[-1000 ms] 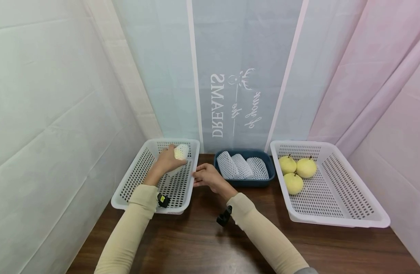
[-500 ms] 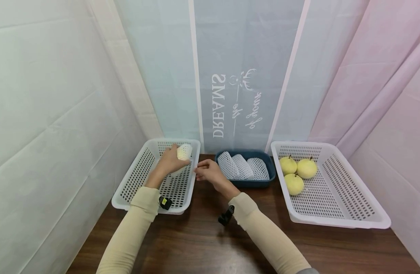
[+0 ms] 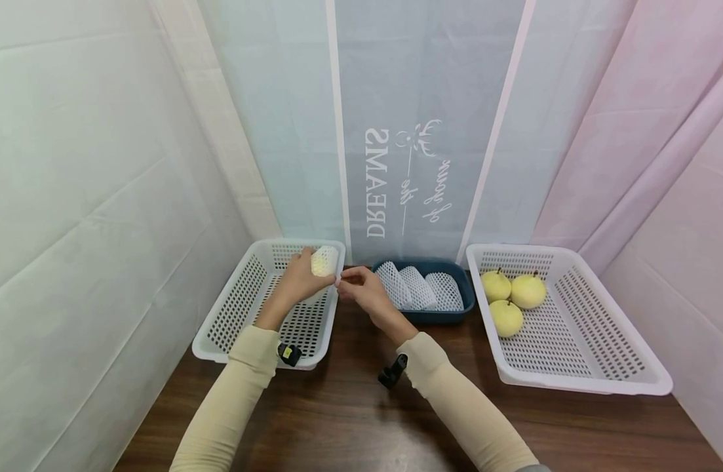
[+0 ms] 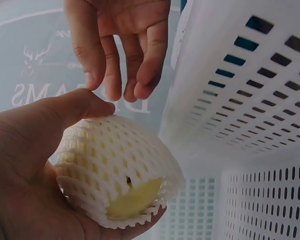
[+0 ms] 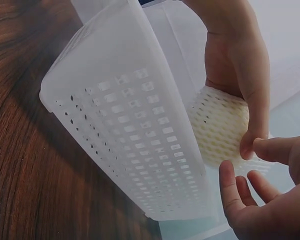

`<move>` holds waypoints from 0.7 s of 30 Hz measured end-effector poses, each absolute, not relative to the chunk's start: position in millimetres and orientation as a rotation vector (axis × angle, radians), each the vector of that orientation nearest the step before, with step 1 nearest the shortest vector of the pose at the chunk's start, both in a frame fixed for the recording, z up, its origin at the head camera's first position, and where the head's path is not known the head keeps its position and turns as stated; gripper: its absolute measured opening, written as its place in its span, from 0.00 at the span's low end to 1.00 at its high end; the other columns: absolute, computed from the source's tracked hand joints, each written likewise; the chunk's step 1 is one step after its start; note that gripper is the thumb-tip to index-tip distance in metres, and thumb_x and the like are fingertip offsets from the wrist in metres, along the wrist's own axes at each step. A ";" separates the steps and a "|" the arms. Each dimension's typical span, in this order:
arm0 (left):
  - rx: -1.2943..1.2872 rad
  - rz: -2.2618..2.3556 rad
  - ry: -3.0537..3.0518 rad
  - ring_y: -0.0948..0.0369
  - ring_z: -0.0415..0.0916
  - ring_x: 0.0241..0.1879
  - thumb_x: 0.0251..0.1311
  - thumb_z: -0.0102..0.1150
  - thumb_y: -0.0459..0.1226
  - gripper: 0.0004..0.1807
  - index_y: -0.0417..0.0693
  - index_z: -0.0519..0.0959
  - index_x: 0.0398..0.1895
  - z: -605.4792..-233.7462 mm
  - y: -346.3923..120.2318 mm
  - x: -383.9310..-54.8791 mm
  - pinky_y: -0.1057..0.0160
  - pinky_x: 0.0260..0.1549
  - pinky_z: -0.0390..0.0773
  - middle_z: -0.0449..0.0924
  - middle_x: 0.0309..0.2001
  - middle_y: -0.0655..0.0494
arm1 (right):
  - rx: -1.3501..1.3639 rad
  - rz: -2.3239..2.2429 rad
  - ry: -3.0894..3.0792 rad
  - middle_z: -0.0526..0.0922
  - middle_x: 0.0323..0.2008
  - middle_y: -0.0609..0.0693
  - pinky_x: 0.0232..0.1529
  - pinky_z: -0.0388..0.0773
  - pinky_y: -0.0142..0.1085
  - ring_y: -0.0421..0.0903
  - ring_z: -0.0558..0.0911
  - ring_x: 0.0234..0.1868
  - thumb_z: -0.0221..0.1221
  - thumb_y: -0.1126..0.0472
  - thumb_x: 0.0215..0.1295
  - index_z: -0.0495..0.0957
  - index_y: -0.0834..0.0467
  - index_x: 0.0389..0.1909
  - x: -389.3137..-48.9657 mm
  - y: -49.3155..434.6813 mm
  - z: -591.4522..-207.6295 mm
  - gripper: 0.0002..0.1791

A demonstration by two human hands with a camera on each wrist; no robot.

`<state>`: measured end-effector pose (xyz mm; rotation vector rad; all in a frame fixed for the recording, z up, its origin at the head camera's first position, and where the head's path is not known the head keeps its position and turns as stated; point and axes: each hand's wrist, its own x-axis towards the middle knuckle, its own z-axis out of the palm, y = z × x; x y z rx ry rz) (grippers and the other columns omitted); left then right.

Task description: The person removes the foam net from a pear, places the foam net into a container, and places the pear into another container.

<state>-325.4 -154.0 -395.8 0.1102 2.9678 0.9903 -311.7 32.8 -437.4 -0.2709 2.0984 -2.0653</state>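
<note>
My left hand (image 3: 296, 282) holds a pear wrapped in a white foam net (image 4: 115, 145) above the white basket (image 3: 203, 346) on the left. Through the net's opening, the pear's yellow skin (image 4: 132, 200) and dark stem show in the left wrist view; the left thumb lies along the top of the net. My right hand (image 3: 366, 292) hovers at this basket's right rim, fingers loosely bent with nothing between them. Its thumb tip comes right up to the left thumb, as the right wrist view (image 5: 272, 210) shows with the fingertips close beside the net.
A dark blue bin (image 3: 434, 316) with white foam nets (image 3: 420, 288) stands at the middle back. On the right is a larger white basket (image 3: 579, 383) with three bare pears (image 3: 527, 290). Brown wooden tabletop (image 3: 361, 419) lies in front; curtains hang behind.
My left hand has shifted slightly right with the netted pear. The right hand has risen a little from the basket's rim, its fingertips now meeting the left thumb.
</note>
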 end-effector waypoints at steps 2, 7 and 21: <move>0.108 0.998 2.974 0.42 0.75 0.60 0.64 0.70 0.52 0.49 0.40 0.58 0.80 -396.1 -152.8 -324.3 0.41 0.57 0.79 0.69 0.68 0.32 | -0.278 -2.073 2.091 0.82 0.57 0.62 0.59 0.85 0.48 0.62 0.86 0.58 0.64 0.61 0.75 0.75 0.66 0.65 -311.3 33.9 -438.3 0.23; 0.141 1.018 2.995 0.42 0.75 0.60 0.64 0.69 0.52 0.48 0.40 0.60 0.80 -397.3 -150.5 -325.2 0.40 0.57 0.78 0.70 0.67 0.32 | -0.293 -2.070 2.091 0.80 0.61 0.62 0.61 0.84 0.46 0.59 0.86 0.59 0.67 0.61 0.72 0.74 0.64 0.68 -311.8 37.5 -441.6 0.27; 0.203 1.237 2.976 0.45 0.75 0.58 0.64 0.69 0.49 0.45 0.39 0.63 0.78 -395.2 -141.4 -318.0 0.45 0.53 0.80 0.72 0.66 0.36 | -0.349 -2.080 2.115 0.78 0.66 0.62 0.69 0.76 0.58 0.57 0.82 0.63 0.69 0.60 0.70 0.72 0.63 0.70 -310.7 39.3 -440.6 0.30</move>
